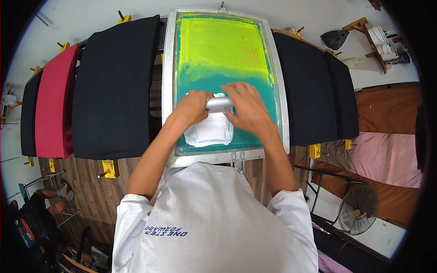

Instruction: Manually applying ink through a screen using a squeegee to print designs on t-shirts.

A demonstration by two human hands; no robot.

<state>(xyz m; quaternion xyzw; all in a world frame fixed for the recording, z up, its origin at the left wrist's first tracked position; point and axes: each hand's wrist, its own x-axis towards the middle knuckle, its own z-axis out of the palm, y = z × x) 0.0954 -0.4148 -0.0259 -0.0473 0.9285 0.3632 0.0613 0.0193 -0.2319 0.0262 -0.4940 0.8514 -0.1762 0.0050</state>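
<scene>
A metal-framed screen (169,68) lies in front of me, with bright yellow-green over its upper part and teal around a white ink patch (208,132) in the lower part. My left hand (193,109) is closed on the silver handle of a squeegee (217,103), above the white patch. My right hand (248,107) is open over the right end of that handle, fingers spread and curved, thumb apart. Whether it touches the handle is hard to tell.
Padded boards in black (111,86) and pink (53,104) flank the screen at left, more black boards (307,86) at right. A fan (358,209) stands lower right. Another person's legs (48,202) show lower left. A wooden shelf (369,43) with containers is upper right.
</scene>
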